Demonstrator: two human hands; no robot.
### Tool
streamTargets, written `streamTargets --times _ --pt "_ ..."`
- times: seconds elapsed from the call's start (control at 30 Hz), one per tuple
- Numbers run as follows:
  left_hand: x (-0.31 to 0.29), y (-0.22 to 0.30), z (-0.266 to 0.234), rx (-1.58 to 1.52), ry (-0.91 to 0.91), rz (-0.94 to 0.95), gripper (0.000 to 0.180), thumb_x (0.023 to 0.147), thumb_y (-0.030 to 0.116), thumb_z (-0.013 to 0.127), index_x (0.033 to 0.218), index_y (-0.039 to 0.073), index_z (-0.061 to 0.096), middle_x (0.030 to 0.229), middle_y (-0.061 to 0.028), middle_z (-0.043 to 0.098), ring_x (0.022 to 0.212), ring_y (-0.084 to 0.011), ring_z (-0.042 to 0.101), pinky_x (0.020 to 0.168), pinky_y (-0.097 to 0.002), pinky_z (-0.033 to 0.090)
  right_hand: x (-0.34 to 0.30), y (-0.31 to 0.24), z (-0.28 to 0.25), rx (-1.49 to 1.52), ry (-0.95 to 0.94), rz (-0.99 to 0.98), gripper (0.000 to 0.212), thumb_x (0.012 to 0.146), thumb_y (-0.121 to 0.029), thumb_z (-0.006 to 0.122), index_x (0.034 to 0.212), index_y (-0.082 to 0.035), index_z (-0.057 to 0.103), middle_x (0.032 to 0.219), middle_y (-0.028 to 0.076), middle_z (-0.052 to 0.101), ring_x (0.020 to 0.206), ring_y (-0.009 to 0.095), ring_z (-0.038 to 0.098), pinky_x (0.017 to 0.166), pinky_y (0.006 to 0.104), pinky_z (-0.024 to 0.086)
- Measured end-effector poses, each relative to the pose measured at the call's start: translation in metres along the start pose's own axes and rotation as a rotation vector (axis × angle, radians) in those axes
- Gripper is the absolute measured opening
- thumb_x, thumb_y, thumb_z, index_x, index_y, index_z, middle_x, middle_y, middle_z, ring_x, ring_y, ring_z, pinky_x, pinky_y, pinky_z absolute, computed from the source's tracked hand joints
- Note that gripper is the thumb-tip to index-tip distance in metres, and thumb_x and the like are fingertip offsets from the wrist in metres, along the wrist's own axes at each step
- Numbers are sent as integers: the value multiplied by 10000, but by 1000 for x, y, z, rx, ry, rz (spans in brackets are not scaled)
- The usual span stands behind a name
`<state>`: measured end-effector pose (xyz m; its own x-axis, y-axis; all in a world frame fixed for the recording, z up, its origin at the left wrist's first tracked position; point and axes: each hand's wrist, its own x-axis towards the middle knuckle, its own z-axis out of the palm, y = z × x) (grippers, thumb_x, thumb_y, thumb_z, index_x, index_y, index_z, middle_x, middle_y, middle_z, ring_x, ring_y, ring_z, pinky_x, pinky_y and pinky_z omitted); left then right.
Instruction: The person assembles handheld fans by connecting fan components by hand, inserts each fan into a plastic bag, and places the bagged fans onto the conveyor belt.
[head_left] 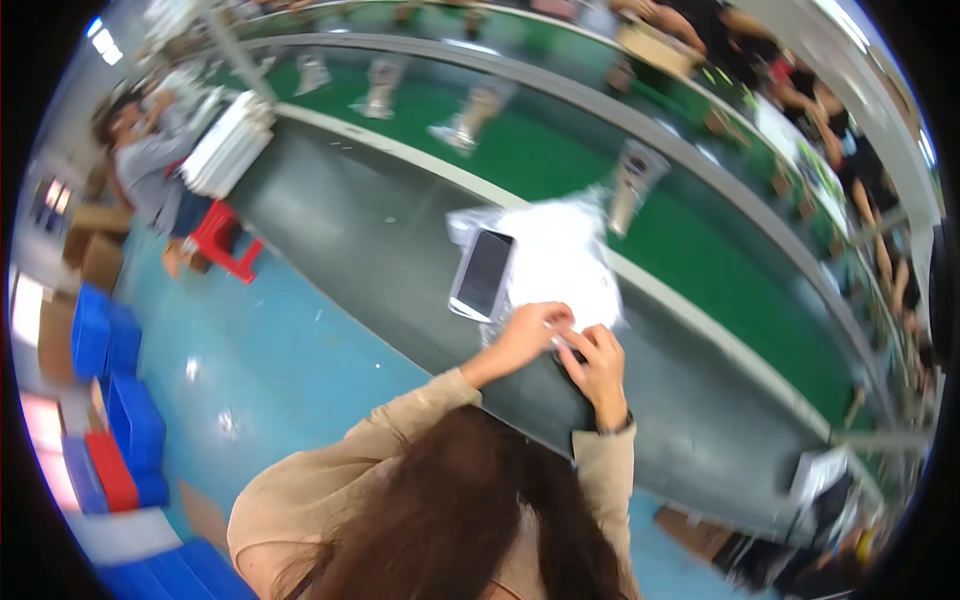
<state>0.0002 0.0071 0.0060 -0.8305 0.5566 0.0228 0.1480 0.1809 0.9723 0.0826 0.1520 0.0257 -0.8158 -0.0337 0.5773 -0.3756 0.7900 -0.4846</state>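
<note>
Two hands meet at the near edge of the grey work table [380, 250]. The left hand [525, 335] and right hand [598, 362] both have fingers curled together, seemingly pinching the lower edge of a crinkled clear-white plastic bag [560, 260]; blur hides the exact grip. A flat rectangular white-framed phone with dark screen [482, 274] lies at the bag's 9 o'clock, touching it, long axis running 1 to 7 o'clock, screen up. Green conveyor belt [560, 160] sits at 12.
</note>
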Motion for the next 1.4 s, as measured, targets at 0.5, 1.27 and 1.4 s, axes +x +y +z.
streamTargets --times 0.5,1.27,1.4 --pt "-9 11 -6 305 -106 346 164 871 100 584 982 30 485 787 -188 631 736 -392 624 648 -461 478 3 4 -2 65 134 263 57 853 -2 613 814 9 573 779 113 522 620 251 478 550 356 384" --pt "-17 7 -1 270 -12 157 248 846 143 668 1055 8 654 970 -179 676 860 -309 678 758 -368 535 5 7 -1 160 275 270 45 858 6 584 864 11 629 757 129 563 622 249 540 571 326 426" --pt "-13 8 4 355 31 338 295 833 92 665 1112 7 619 1070 -167 651 967 -329 629 838 -384 507 0 14 0 169 334 292 27 834 -6 638 858 5 642 758 127 595 606 251 583 546 313 459"
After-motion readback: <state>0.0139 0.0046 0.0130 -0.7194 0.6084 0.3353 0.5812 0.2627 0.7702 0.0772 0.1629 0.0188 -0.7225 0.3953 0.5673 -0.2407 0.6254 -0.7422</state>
